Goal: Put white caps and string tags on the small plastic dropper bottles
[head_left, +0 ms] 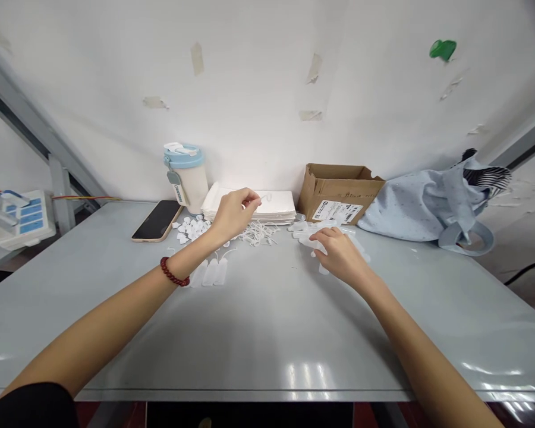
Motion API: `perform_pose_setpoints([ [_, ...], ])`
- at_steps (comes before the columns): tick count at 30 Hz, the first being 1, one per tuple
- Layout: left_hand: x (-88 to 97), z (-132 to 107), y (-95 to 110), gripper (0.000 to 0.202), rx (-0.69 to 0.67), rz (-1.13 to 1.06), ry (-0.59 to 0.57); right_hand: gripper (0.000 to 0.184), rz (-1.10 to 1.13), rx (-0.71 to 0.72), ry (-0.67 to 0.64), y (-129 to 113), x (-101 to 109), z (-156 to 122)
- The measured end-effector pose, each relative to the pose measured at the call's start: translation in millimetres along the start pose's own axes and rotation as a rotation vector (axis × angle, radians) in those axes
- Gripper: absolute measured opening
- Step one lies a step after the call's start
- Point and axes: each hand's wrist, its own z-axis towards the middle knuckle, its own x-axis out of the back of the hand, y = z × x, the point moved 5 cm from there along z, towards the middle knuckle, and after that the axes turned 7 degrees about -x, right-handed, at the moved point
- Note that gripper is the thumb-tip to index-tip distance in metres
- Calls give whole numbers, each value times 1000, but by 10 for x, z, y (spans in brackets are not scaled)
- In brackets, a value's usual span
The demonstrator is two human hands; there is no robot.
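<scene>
On the grey counter (pixel 258 333), the work shown is picking single pieces out of two loose piles. Near the left wrist, with its red bead bracelet (pixel 173 273), a few small clear sachets (pixel 211 273) lie side by side.

The right hand (pixel 339 252) lies flat with curled fingers on a heap of clear plastic bags (pixel 310 233), pressing rather than gripping, as far as the view shows. The left hand (pixel 232 215) is raised, thumb and forefinger pinched narrow on a thin white loop (pixel 264 199), above a tangle of white strings (pixel 258 233). Just left of that lies a scatter of small white tags (pixel 191 229).

The loop is limp and the bags look slippery, so I judge that pulling one free calls for a fine pinch and a steadying hand.

Farther back stand a phone (pixel 157 220), a blue-lidded tumbler (pixel 186 177), a stack of white paper (pixel 276 208) and a cardboard box (pixel 339 190). The box's shipping label (pixel 337 211) and the tumbler's tag carry print too small to read. A pale blue cloth bag (pixel 423 205) lies at the right.
</scene>
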Motion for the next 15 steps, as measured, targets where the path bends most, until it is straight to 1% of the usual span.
perform_pose_setpoints([
  [2,30,-74,36,19,50,-107,-11,25,-46,4,8,-11,-11,-2],
  [4,16,-209,78,17,76,-165,-116,23,-72,3,13,-29,-36,0],
  [5,14,-292,95,16,78,-168,-152,22,-76,2,15,-39,-53,3],
  [8,17,-564,106,15,69,-138,-183,21,-74,2,23,-71,-105,16],
  [10,11,-734,69,15,88,-102,-175,21,-65,4,34,-91,-129,24],
  [13,8,-915,8,16,93,-55,-120,22,-44,-3,63,-123,-139,17],
  [15,5,-975,-14,16,71,-39,-87,22,76,18,116,-174,-112,-18],
])
